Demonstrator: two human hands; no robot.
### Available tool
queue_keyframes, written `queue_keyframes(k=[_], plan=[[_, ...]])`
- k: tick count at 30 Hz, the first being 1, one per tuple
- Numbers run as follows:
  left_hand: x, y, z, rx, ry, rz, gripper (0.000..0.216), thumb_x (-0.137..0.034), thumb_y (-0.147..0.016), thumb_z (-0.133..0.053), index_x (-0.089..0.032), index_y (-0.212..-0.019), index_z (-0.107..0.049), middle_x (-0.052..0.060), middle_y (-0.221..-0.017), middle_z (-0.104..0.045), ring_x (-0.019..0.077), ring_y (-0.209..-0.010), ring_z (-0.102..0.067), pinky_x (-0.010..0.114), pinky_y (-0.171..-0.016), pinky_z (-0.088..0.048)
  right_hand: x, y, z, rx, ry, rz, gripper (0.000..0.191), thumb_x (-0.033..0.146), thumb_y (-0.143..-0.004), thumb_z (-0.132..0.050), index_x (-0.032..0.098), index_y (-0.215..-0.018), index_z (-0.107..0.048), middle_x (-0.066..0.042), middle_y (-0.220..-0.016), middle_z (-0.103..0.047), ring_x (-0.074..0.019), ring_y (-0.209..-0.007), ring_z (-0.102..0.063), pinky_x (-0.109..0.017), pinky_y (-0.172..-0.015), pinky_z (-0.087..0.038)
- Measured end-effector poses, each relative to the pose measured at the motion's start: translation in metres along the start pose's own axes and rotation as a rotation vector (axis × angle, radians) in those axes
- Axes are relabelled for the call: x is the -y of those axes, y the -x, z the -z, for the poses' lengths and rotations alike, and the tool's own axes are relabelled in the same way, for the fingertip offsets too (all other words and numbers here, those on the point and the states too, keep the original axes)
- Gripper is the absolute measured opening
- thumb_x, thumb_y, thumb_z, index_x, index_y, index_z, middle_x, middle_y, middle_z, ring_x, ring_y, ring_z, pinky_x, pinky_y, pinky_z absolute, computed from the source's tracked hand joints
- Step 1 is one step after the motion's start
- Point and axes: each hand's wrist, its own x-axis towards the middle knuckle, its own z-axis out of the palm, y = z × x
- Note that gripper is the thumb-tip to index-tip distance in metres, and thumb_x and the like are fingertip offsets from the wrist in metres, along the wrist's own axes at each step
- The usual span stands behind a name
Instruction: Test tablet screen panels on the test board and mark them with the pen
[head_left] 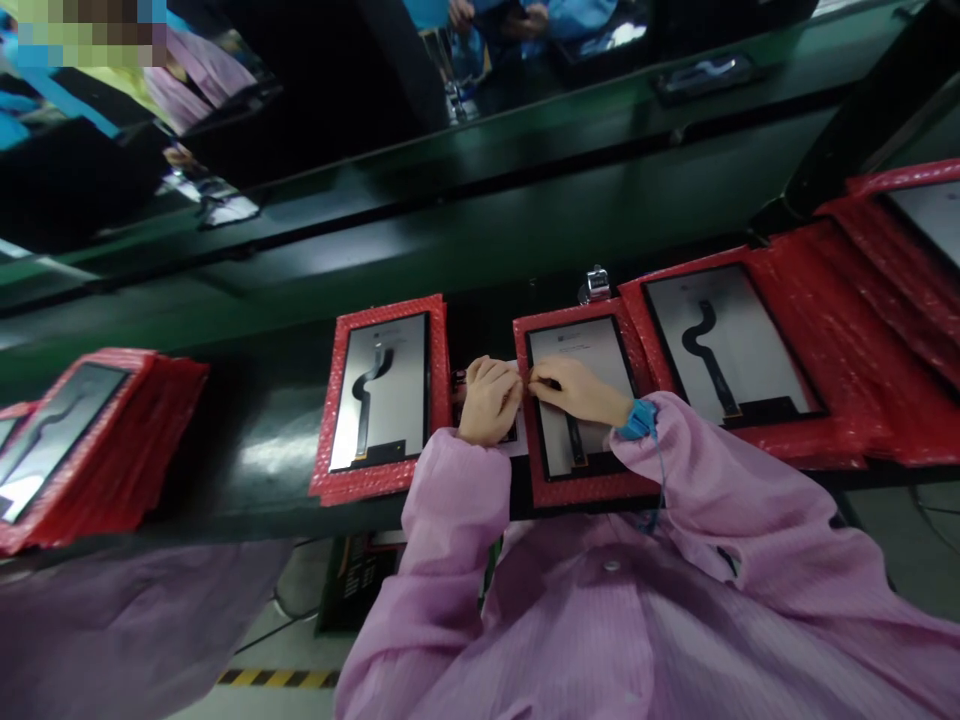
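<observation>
Here, we work with both hands close together over the bench (255, 430).
The left panel (409, 385) lies on red bubble wrap (375, 478); our left hand (491, 400) curls nearly closed, contents hidden; our right hand (581, 388) pinches near the left edge of the middle panel (555, 440), though we cannot tell on what.

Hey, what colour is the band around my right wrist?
The wristband is bright blue; it shows in the head view, the only view here.
</observation>
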Motion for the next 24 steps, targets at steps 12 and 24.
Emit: queue_keyframes(k=[12,24], plan=[[-0.074,0.062,-0.019,-0.166,-0.056,0.245,0.085,-0.039,-0.092,-0.064,-0.027,-0.162,-0.016,0.020,-0.166,-0.009,0.0389,-0.156,-0.005,0.065,-0.122,-0.019,-0.020,-0.039,0.035,-0.215,0.420,-0.411,0.030,0.001,-0.092,-0.041,0.005,-0.113,-0.063,-0.026,-0.122,-0.057,-0.0290,-0.100,-0.064,-0.039,-0.079,-0.049],[-0.091,0.094,-0.041,-0.134,0.083,0.404,0.118,-0.048,-0.072,-0.085,-0.030,-0.161,-0.010,0.022,-0.165,-0.013,0.0438,-0.155,-0.014,0.066,-0.121,-0.026,0.004,-0.018,0.051,-0.460,0.521,-0.206,0.030,0.018,-0.102,-0.032,0.016,-0.104,-0.062,-0.016,-0.116,-0.055,-0.0336,-0.118,-0.050,-0.049,-0.099,-0.046]])
